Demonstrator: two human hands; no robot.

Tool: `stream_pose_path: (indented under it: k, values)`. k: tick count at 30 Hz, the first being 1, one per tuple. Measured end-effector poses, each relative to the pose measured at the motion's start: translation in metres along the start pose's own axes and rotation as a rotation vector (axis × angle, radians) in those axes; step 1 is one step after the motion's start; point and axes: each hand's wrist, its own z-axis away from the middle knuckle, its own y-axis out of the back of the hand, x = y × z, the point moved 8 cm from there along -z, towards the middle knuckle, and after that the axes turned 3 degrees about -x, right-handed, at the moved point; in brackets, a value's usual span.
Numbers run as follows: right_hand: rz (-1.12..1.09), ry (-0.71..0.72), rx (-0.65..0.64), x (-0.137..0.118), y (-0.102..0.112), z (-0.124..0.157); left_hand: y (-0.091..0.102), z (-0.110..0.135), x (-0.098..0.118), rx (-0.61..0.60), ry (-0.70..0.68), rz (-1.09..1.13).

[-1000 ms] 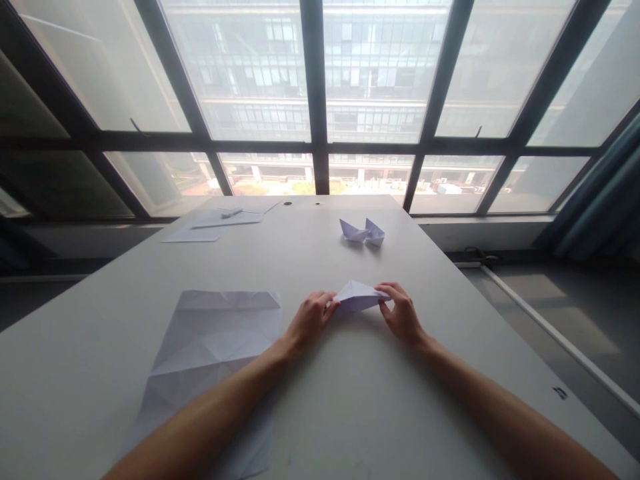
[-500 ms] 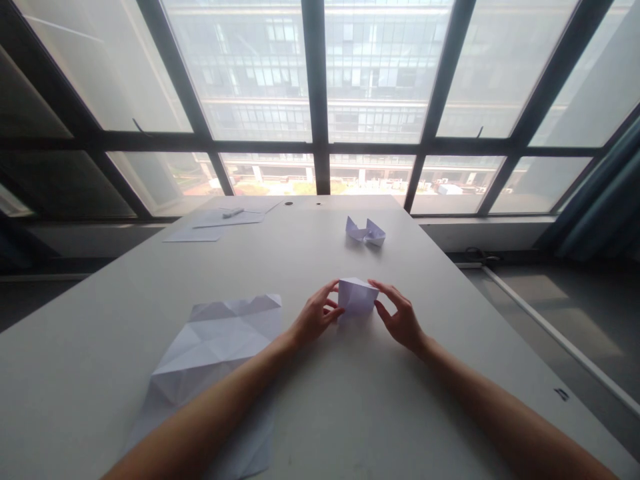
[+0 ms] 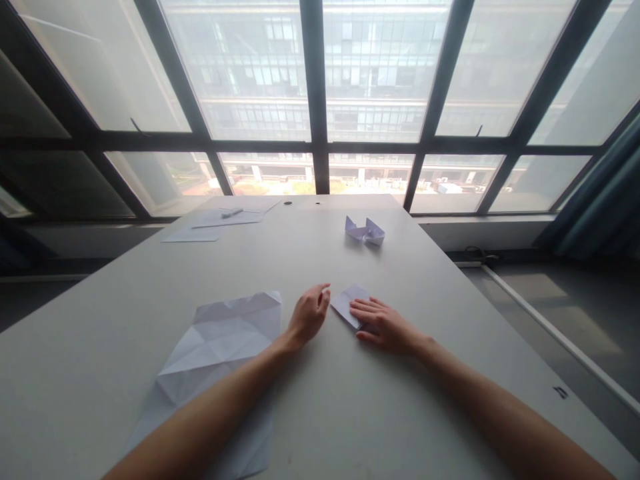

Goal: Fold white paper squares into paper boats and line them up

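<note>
A small folded white paper piece lies flat on the grey table in front of me. My right hand rests on its right part with fingers stretched out flat, pressing it down. My left hand hovers just left of the paper, fingers loosely curled and apart, holding nothing. A large creased white sheet lies unfolded to the left, partly under my left forearm.
A finished folded paper boat shape sits farther back on the table. Flat sheets with a pen lie at the far left corner. Large windows stand behind the table; the table's right edge drops to the floor.
The folded paper, held up between both hands and squeezed into a square shape, has been flattened onto the table. My right hand now lies flat on it; my left hand has let go.
</note>
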Motion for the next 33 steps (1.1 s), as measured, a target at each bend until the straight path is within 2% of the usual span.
stream_pose_path:
  k: [3, 8, 12, 14, 16, 18, 23, 33]
  values:
    - [0.018, -0.007, -0.072, -0.003, -0.001, 0.001, -0.005, 0.002, 0.013, -0.042, -0.151, -0.107]
    - [-0.047, 0.080, -0.134, -0.015, 0.001, 0.004, -0.028, 0.012, 0.031, -0.290, -0.378, -0.155]
    - [-0.140, 0.186, -0.107, -0.025, 0.002, 0.004, -0.046, 0.019, 0.026, -0.490, -0.375, -0.258]
    - [-0.181, 0.158, -0.025, -0.017, 0.003, 0.003, -0.049, 0.020, 0.022, -0.537, -0.362, -0.312]
    - [-0.170, 0.039, 0.154, 0.000, 0.010, 0.003, -0.050, 0.022, 0.021, -0.559, -0.369, -0.353]
    - [-0.104, -0.047, 0.219, 0.014, 0.011, 0.004, -0.049, 0.023, 0.022, -0.569, -0.384, -0.374]
    - [0.017, -0.109, 0.026, 0.021, -0.006, 0.002, -0.047, 0.025, 0.026, -0.592, -0.398, -0.371]
    - [0.065, -0.069, -0.115, 0.012, -0.012, 0.001, -0.049, 0.027, 0.026, -0.607, -0.421, -0.393]
